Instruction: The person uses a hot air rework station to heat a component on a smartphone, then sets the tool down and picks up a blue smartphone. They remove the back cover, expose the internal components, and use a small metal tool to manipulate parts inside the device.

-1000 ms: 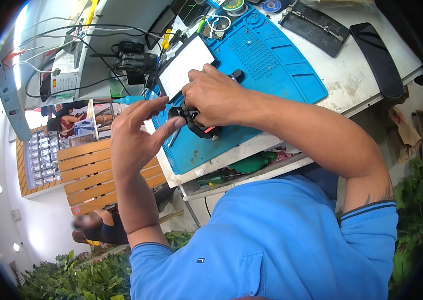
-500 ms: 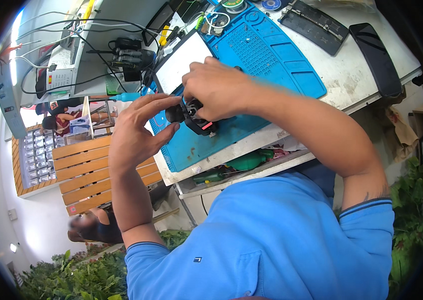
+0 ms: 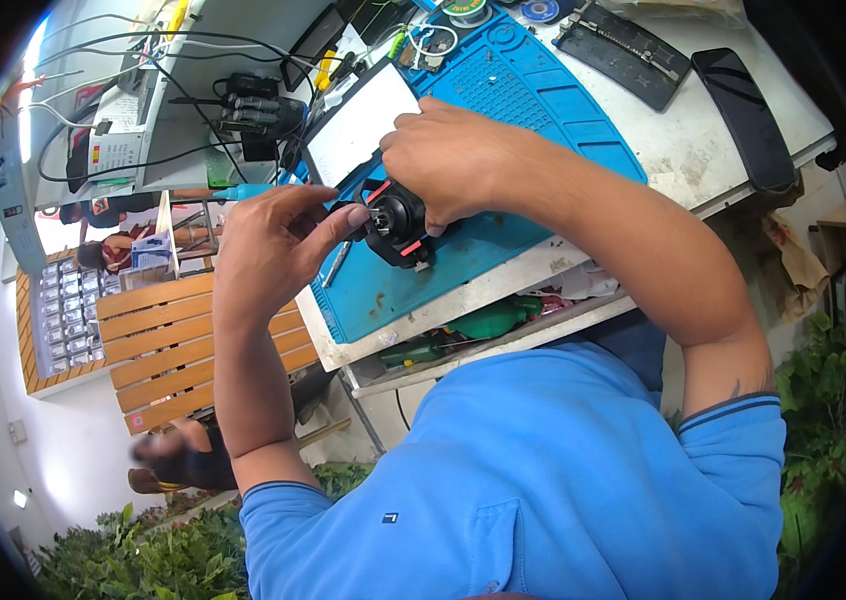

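Observation:
A black device (image 3: pixel 402 222) with a round body, red accents and a small metal part in its middle is held over the blue work mat (image 3: pixel 383 290). My right hand (image 3: pixel 441 165) curls over its far right side, fingers bent around it. From the left, my left hand (image 3: pixel 278 225) pinches a small black part (image 3: pixel 353 225) at the device's edge between thumb and fingers. The fingertips partly hide that part, so whether it is attached I cannot tell. A thin silvery pen-like tool (image 3: pixel 336 264) lies on the mat below my left fingers.
Behind my hands lies a white-faced panel (image 3: pixel 363 125). To the right are a black phone (image 3: pixel 746 118) and a dark flat plate (image 3: pixel 623 52). Cables and black tools (image 3: pixel 261 112) crowd the left back. An open drawer (image 3: pixel 483 325) sits under the table edge; people are beyond at left.
My left fingers have closed in on the black part, and my right hand has shifted right around the device. The device's round face and the pen-like tool now show more.

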`<state>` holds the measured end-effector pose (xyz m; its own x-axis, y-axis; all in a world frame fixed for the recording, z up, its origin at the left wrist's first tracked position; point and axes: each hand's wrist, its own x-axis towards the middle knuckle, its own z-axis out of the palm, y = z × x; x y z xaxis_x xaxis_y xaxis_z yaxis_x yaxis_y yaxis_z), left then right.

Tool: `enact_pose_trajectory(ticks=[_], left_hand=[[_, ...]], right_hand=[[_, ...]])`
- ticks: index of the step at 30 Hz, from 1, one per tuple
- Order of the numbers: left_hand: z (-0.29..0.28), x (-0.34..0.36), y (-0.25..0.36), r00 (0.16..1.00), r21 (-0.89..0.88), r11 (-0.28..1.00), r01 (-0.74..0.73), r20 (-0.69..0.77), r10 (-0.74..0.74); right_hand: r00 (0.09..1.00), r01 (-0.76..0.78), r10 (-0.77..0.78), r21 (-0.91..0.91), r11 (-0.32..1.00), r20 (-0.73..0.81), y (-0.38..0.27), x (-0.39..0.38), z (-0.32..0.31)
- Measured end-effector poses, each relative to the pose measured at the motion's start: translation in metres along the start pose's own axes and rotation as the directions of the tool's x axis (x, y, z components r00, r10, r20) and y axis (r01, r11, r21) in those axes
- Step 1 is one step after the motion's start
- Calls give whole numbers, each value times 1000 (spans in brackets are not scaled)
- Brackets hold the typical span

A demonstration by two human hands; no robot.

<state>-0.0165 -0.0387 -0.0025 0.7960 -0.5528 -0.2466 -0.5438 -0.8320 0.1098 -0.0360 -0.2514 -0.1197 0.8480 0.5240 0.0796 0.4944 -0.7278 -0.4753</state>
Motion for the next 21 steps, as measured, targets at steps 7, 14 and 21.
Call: enact_pose_trajectory(ticks=[7,14,21], left_hand=[[0,0,-9,978,22,983,-181,-96,183],[1,4,-3,873,-22,885,-465,-177,454],[0,3,-14,874,49,876,-480,-64,482]], right_hand=[[999,12,-12,-7,1000,32,-4,5,-7],[998,-18,18,-15,1000,57,-10,8,-9],[996,-61,59,15,998,66,-18,10,-14]])
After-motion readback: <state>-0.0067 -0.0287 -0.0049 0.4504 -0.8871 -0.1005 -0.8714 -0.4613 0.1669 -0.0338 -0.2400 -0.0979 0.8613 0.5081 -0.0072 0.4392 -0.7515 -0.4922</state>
